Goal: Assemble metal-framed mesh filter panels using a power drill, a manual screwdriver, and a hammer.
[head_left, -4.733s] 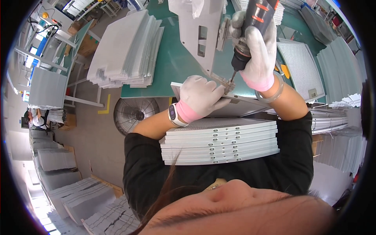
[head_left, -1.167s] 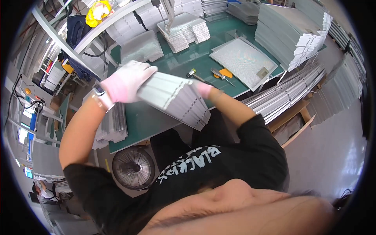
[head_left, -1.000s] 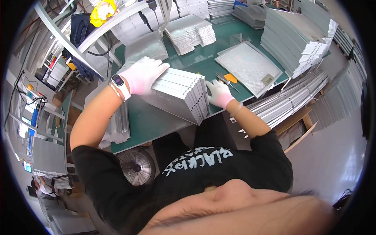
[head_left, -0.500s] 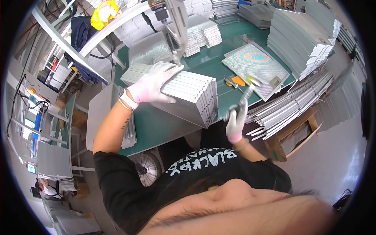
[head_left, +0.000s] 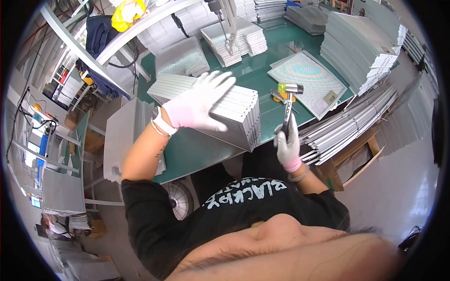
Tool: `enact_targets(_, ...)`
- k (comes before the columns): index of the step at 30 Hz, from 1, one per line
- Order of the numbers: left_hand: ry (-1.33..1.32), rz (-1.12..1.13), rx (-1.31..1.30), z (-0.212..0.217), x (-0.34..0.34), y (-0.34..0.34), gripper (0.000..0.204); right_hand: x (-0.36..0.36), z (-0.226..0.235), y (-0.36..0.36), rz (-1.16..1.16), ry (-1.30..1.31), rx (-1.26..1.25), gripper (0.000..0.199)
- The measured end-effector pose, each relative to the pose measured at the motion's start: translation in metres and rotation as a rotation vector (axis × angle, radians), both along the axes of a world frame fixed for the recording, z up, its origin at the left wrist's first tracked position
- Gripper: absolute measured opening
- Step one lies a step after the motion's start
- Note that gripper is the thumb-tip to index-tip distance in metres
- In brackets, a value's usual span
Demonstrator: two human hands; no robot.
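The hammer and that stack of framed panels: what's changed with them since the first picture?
The stack of framed panels moved forward onto the green bench. The right hand let go of the power screwdriver and picked up the hammer from the bench. The left hand is now spread over the stack. The mesh panel at the bench's right stayed put.

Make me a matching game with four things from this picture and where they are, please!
1. black-handled hammer with a silver head
2. round grey wire-caged fan
3. crumpled yellow bag
4. stack of silver metal-edged panels

A. on the pale shelf
B. under the spread left hand
C. partly behind the black left sleeve
D. in the right hand

Pairs: 1-D, 2-C, 3-A, 4-B
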State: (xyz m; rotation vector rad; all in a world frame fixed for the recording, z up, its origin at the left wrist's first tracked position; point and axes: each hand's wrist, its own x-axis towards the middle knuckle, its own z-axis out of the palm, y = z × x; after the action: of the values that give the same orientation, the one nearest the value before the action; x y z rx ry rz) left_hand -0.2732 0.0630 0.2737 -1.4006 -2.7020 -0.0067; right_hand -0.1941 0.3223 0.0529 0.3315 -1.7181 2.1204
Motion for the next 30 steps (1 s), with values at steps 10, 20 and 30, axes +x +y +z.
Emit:
enact_targets(10,0.031,-0.051,0.161,-0.017,0.004,0.01,0.104,-0.008,0.176,0.119,-0.03,0.519,0.629,0.062)
enact_targets(20,0.081,-0.085,0.155,-0.022,-0.002,0.007,0.1,0.018,0.203,0.099,-0.152,0.337,0.841,0.051)
enact_targets(30,0.044,-0.084,0.135,-0.021,-0.005,0.011,0.102,0.035,0.199,0.1,-0.191,0.58,1.047,0.063)
